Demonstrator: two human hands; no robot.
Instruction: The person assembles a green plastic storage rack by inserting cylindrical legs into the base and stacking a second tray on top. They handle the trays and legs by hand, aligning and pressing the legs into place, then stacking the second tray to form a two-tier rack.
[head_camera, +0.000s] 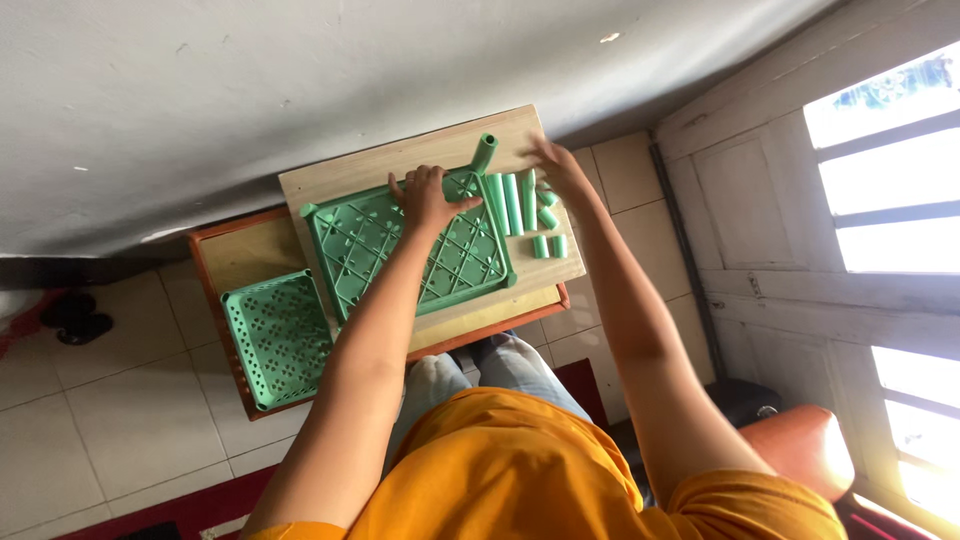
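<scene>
A green plastic lattice shelf panel (385, 250) lies flat on a light wooden board (400, 160). My left hand (428, 197) rests spread on the panel's far right part, holding nothing. One green tube (484, 152) stands upright in the panel's far right corner. Several more green tubes (512, 203) and short connector pieces (549, 245) lie on the board to the right of the panel. My right hand (556, 168) reaches over those pieces with its fingers on the board's far edge; whether it grips one is hidden.
A second green lattice panel (278, 338) lies on the low red-framed table (205, 275) at the left. A grey wall is close behind the board. White wooden doors (800, 230) stand at the right, an orange seat (800, 445) near my right elbow, tiled floor around.
</scene>
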